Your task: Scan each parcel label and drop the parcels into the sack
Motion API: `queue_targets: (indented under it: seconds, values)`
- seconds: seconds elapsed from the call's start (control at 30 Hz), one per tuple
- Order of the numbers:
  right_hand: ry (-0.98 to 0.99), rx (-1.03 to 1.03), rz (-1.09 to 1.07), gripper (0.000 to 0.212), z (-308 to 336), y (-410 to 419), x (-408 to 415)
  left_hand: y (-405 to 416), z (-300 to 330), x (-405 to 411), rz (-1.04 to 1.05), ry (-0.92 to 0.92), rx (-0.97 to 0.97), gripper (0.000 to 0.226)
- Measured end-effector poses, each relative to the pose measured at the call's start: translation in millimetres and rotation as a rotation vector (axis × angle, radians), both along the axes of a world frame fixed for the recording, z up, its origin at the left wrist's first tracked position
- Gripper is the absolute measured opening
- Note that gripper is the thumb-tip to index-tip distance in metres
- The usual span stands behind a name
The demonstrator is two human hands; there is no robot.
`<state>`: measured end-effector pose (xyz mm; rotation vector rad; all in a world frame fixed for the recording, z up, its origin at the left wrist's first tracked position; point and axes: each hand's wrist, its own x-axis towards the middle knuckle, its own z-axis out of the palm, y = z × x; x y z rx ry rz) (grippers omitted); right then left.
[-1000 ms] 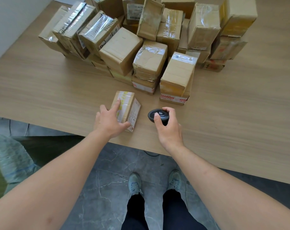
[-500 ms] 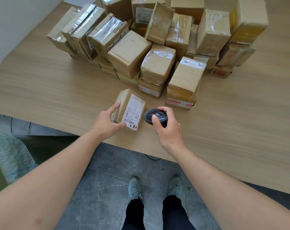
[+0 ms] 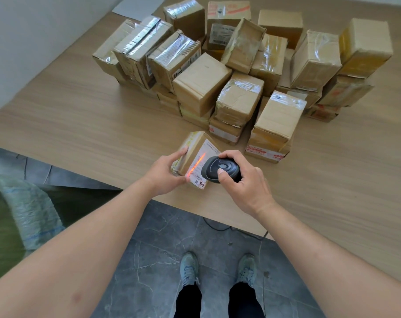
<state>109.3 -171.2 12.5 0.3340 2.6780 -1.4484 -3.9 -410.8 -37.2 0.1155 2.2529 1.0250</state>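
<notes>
Near the near edge of the wood-grain table (image 3: 80, 125), the left hand (image 3: 165, 173) grasps a small taped cardboard parcel (image 3: 191, 150). The right hand (image 3: 245, 184) clenches a rounded black scanner (image 3: 220, 169), its orange line crossing the white label (image 3: 200, 165). A woven sack (image 3: 32, 210) slumps on the floor, left.

Wooden table (image 3: 84, 125) under parcel pile (image 3: 229, 72)

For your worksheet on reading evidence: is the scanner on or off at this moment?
On. The scanner in the right hand casts an orange-red line across the label of the parcel.
</notes>
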Motion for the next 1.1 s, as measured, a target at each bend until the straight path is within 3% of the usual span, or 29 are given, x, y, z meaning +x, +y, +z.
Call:
queue_targets:
  seconds: [0.4, 0.57, 0.63, 0.77, 0.9, 1.1]
  values:
    - [0.025, -0.012, -0.024, 0.038, 2, -4, 1, 7, 4, -1, 0.004, 0.022, -0.042, 0.094]
    - [0.030, -0.077, -0.106, 0.031, -8, -3, 4, 23, 15, 0, 0.111, 0.140, -0.056, 0.069]
    - [0.023, -0.097, -0.145, 0.031, -13, -1, 5, 28, 17, -3, 0.113, 0.113, -0.064, 0.071]
    - [0.003, -0.118, -0.186, 0.024, -21, 5, 9, 30, 24, -10, -0.043, -0.025, -0.102, 0.098]
    - [-0.031, -0.116, -0.189, 0.023, -23, 7, 9, 26, 21, -7, 0.004, -0.178, -0.014, 0.107]
    - [-0.062, -0.159, -0.204, 0.021, -26, 4, 8, 25, 17, -2, 0.172, -0.121, 0.090, 0.088]
